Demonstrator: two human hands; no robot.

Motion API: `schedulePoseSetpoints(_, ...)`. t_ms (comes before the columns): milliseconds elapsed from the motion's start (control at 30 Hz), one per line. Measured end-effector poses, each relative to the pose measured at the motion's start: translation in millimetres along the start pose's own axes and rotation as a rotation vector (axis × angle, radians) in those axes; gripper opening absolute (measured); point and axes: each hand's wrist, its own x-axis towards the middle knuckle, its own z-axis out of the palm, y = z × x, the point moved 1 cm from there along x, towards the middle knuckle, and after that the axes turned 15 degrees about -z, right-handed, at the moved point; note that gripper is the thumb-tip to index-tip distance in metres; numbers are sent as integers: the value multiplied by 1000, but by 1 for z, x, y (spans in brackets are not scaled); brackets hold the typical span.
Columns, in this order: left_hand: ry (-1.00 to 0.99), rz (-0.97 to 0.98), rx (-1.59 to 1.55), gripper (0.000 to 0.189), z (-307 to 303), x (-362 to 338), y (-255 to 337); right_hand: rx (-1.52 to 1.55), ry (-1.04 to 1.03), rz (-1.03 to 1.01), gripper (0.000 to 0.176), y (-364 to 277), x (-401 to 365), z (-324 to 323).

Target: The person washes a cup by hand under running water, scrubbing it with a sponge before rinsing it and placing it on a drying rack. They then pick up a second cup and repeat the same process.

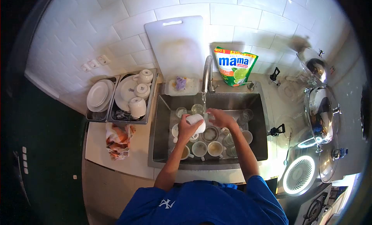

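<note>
Head view: the left hand (187, 128) has its fingers clamped round a white cup (197, 122), held tilted just below the tap (207, 74), where a thin stream of water falls. The right hand (219, 117) comes in from the right of the tap and meets the cup at its mouth; whether its fingers grip the rim or only rub it is too small to tell. Both hands hang over the sink (161, 136), whose bottom below the tap is crowded with more cups (199, 148) and some glasses (197, 108). Left of the tap, on the worktop, stand trays of washed plates (99, 95) and upturned mugs (136, 107); just right of the tap leans a green soap pouch (234, 65).

The step in hand looks like rinsing this one cup under the stream. A next move would call for a firm left grip, turning the cup so water reaches inside, then a free spot in the trays left of the tap
</note>
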Motion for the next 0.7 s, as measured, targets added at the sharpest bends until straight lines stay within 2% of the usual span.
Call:
schedulePoseSetpoints(100, 61, 141, 136, 58, 2, -1, 4, -200, 169, 33, 32, -1, -1, -1)
schedulePoseSetpoints(300, 161, 353, 304, 59, 14, -7, 14, -265, 305, 158, 26, -11, -13, -23)
schedulePoseSetpoints(367, 214, 438, 366, 59, 17, -8, 18, -298, 270, 213, 26, -32, -16, -36)
schedulePoseSetpoints(400, 110, 317, 220, 57, 16, -6, 18, -315, 251, 240, 27, -46, -18, -44)
schedulePoseSetpoints(500, -200, -45, -216, 51, 10, 0, 14, -126, 6, 157, 26, -96, -21, -60)
schedulePoseSetpoints(533, -378, -205, -453, 46, 11, 24, -14, -69, 58, 31, 22, -123, -21, -63)
schedulePoseSetpoints(633, -552, -542, -910, 46, -16, 17, -12, -21, 222, -287, 17, -179, 4, -45)
schedulePoseSetpoints(700, -526, -483, -1041, 48, -25, 19, -28, 2, 308, -363, 18, -194, 41, -32)
